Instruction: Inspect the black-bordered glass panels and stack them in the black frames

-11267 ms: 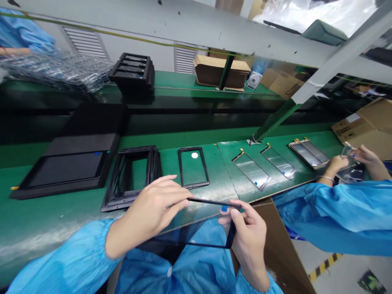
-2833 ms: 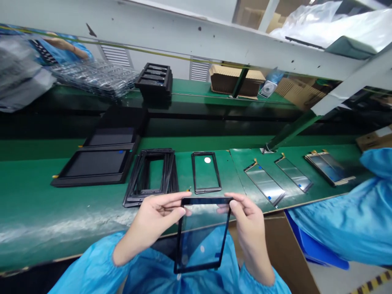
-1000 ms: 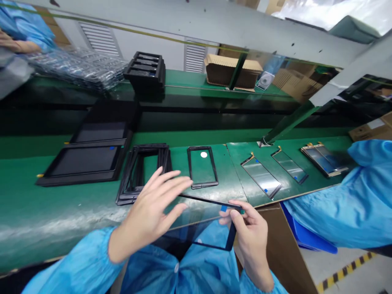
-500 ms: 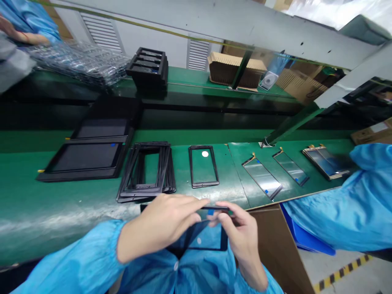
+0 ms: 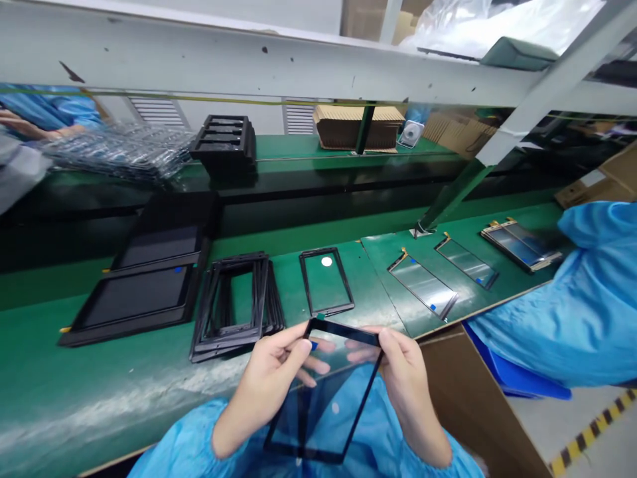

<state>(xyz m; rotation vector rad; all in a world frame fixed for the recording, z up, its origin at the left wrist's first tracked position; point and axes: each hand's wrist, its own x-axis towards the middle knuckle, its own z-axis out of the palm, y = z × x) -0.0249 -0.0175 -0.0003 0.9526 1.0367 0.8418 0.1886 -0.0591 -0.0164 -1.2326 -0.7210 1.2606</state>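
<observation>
- Left hand (image 5: 271, 378) back on the black-framed glass panel (image 5: 343, 330), pinching its edge, just right of stacked black frames (image 5: 256, 292)
- Right hand (image 5: 408, 392) pinching the panel's other top corner
- Fingertips (image 5: 318, 364) dim behind the glass, probably pressed underneath

Left hand (image 5: 266, 385) gripping, right hand (image 5: 411, 398) gripping

I read no text, brand, number or sign anywhere in this view. The white label (image 5: 592, 178) on the cardboard carton (image 5: 617, 186) at far right is too small to read. The white round sticker (image 5: 326, 261) on the framed glass panel (image 5: 323, 292) lying on the bench (image 5: 109, 372) shows no legible mark. Nor does the small blue tab (image 5: 314, 345) on the held glass panel (image 5: 323, 398).
</observation>
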